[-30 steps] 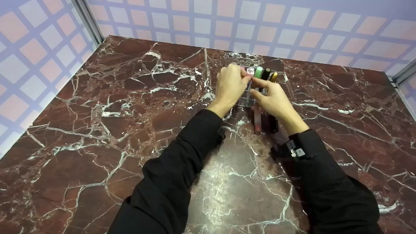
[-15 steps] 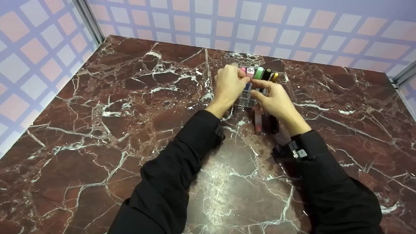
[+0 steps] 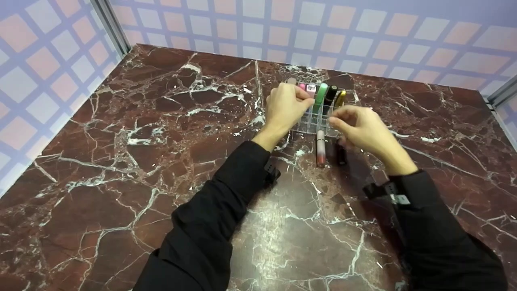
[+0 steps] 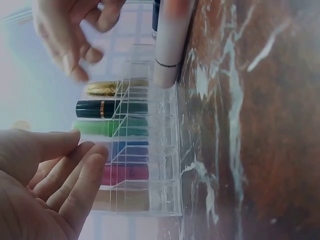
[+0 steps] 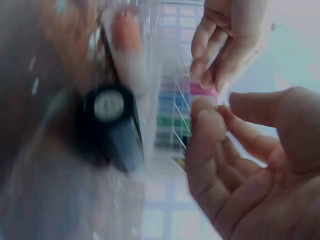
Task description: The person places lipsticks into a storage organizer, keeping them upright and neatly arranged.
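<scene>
A clear plastic lipstick organizer [image 3: 307, 126] stands towards the back of the marble table. Upright in its back row are several lipsticks, among them a green one [image 3: 320, 97], a black one with a gold band [image 3: 330, 95], a gold one [image 3: 340, 98] and a pink-capped one [image 3: 311, 89]. My left hand [image 3: 285, 107] hovers by the row's left half, fingers loosely bent close to the pink cap; no object shows between its fingertips. My right hand [image 3: 361, 127] is in front of the organizer's right end, fingers loosely bent, holding nothing visible.
On the table before the organizer lie a pale lip gloss tube with a reddish end [image 3: 320, 148] and a black tube [image 3: 341, 152]. A patterned wall panel [image 3: 250, 30] borders the table at the back.
My right hand has pulled away from the lipsticks to the right and towards me, uncovering the green and black ones. My left hand has barely moved.
</scene>
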Demonstrator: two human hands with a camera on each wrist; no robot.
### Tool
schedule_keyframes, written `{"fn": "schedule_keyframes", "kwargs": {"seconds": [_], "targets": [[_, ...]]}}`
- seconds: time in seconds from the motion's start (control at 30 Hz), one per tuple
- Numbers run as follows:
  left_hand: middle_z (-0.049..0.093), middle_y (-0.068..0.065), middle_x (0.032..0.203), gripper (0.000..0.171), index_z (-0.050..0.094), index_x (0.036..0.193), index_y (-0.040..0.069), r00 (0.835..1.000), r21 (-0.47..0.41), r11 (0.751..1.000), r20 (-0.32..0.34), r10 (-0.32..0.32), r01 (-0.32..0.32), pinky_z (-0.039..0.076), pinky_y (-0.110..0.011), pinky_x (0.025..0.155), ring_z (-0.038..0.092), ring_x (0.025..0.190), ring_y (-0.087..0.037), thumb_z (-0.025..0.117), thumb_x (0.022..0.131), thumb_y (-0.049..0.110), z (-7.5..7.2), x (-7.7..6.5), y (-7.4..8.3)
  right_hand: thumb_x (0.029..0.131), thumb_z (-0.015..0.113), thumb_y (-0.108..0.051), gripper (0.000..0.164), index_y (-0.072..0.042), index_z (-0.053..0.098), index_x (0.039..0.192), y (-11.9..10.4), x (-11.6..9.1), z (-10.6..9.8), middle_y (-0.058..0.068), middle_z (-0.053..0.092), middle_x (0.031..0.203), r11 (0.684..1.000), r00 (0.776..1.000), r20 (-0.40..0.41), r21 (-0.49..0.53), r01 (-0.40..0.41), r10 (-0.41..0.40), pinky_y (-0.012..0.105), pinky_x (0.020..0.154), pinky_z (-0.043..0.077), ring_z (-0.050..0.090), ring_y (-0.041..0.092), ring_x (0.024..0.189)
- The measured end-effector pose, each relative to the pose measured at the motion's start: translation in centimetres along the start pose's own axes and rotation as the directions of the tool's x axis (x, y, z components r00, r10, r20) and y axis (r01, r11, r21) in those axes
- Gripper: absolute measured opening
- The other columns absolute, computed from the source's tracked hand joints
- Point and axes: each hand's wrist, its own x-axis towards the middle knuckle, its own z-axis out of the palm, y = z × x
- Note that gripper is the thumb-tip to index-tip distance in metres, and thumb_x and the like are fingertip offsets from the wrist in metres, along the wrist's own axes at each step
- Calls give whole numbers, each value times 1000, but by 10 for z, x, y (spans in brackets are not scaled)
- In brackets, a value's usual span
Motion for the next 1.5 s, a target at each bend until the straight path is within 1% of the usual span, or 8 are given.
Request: {"fn": "schedule_keyframes", "kwargs": {"seconds": [0.13,0.23,0.37,0.53,0.67,0.87,1.07,1.5], "targets": [[70,4,84,9,73,84,16,999,-10,1000,32,-19,19,49,-21,78,61,68,-1,75,79,23,0,-3,-2,88,60,-44,33,-15,63,103,6,-11,-6,15,65,82,984,998,43,-172,-46,54,47,48,52,60,39,62],[70,5,82,9,73,83,17,999,6,1000,34,-18,18,47,-25,82,61,69,-2,76,78,24,0,-4,-4,87,61,-47,36,-13,64,97,12,-16,-7,9,64,74,961,996,59,-269,-54,73,42,46,52,60,31,56],[70,7,81,8,73,82,19,999,26,999,32,-21,20,44,-29,87,61,70,-3,76,78,25,0,-5,-6,84,60,-54,45,-10,65,87,18,-20,-6,7,62,64,935,991,91,-350,-57,95,36,43,50,59,24,51],[69,6,81,11,73,84,18,998,26,999,60,-25,24,46,-27,84,60,69,-4,76,77,26,0,-6,-4,76,60,-65,58,-7,64,72,18,-22,-5,5,58,56,904,977,158,-422,-63,141,30,40,46,55,21,45],[69,6,81,13,73,84,17,996,32,999,89,-15,12,47,-26,80,60,67,-3,77,77,27,1,-8,-2,73,60,-68,64,-5,62,67,19,-22,-3,5,57,52,894,964,194,-441,-79,180,31,39,45,56,21,44],[69,7,78,11,73,82,18,992,30,999,123,-18,14,48,-23,74,60,65,-5,78,76,27,2,-10,-2,73,60,-69,63,-6,63,67,23,-22,-2,7,62,58,893,947,229,-438,-106,224,37,45,52,58,19,44],[68,9,77,9,74,79,20,987,51,998,158,-35,27,47,-24,74,60,65,-6,78,76,28,5,-13,0,76,58,-68,60,-8,66,71,25,-24,-2,6,64,61,898,936,256,-425,-117,243,35,46,53,60,19,47],[69,9,80,8,74,78,21,983,60,998,178,-39,28,46,-25,76,60,65,-5,78,76,28,6,-15,1,84,52,-63,59,-7,67,72,26,-25,-6,7,64,62,909,935,288,-409,-77,209,37,47,54,60,20,47]]}}
